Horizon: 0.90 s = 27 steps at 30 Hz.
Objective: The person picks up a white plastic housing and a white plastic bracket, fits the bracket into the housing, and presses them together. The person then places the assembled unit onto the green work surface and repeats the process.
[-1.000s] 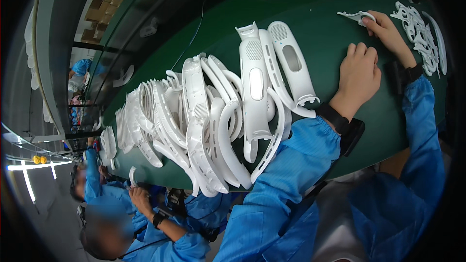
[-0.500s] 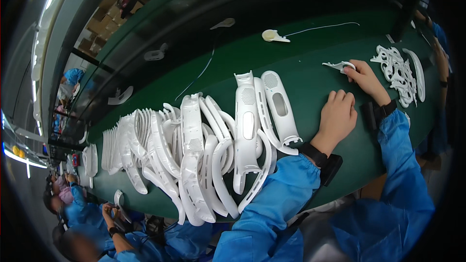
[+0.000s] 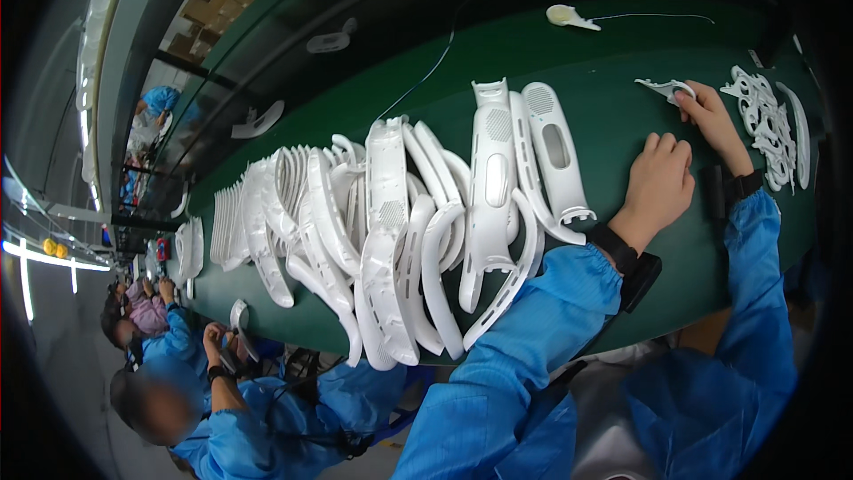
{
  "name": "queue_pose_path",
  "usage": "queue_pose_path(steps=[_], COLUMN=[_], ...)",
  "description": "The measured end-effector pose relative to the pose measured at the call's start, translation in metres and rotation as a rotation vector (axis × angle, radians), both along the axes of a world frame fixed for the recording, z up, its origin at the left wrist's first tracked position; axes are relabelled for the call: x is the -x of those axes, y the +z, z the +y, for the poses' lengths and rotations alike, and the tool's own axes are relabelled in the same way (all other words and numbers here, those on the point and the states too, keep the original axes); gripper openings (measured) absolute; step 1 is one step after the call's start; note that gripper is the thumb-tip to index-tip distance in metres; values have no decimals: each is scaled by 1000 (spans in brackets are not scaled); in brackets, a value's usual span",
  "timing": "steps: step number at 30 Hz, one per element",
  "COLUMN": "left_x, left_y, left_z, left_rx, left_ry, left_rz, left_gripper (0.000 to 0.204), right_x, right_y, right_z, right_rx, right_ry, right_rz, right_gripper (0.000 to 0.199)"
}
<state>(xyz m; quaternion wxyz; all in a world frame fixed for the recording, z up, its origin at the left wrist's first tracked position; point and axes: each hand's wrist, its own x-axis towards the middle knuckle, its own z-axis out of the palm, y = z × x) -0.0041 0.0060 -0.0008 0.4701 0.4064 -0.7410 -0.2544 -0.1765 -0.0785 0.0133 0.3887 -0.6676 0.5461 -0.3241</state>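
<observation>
1. Presently pinching, between thumb and fingers of the right hand (image 3: pixel 708 112), a small white plastic bracket (image 3: pixel 662 87), ringed at one end and tapered at the other.
2. Gripped at the ringed end, pointing away from the right hand toward the left; slim tip outermost, long axis roughly crosswise and slightly aslant.
3. Farther from the bracket than the right hand, and below it in view: the left hand (image 3: pixel 659 180), back upward, fingers curled in, not touching the bracket; palm hidden, so impossible to tell whether empty or not.
4. Just right of the right hand, a heap of white ringed plastic frames (image 3: pixel 775 147), beside a long curved white strip (image 3: pixel 801 129).
5. Left of the left hand, a long white shell with an open oval window (image 3: pixel 566 187), then a crowded row of curved white plastic shells (image 3: pixel 388 178).
6. Underneath, a smooth dark-green surface (image 3: pixel 613 107); toward the far side, a round cream disc (image 3: pixel 560 14) with a thin pale wire trailing rightward.
7. Outward to the lower left, a co-worker in a blue smock (image 3: pixel 249 431); to the upper left, stacked brown cartons (image 3: pixel 204 9).
</observation>
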Motion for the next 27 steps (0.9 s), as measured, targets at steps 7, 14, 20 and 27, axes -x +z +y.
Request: queue_pose_path(steps=[7,14,20,27], left_x=[18,20,-7,-4], left_y=[-10,-27,-4,1], left_z=[-1,-11,-3,1], left_rx=[75,7,40,-36], left_ry=[32,57,45,7], left_rz=[76,12,22,29], left_gripper=[12,11,13,8], right_x=[45,54,22,9], right_y=[-29,-65,-26,24], right_z=[-15,-40,-25,-12], right_rx=[18,41,-64,-379], right_ry=[-101,-167,-43,58], right_rz=[21,-16,-330,-1038], right_gripper=[24,26,34,24])
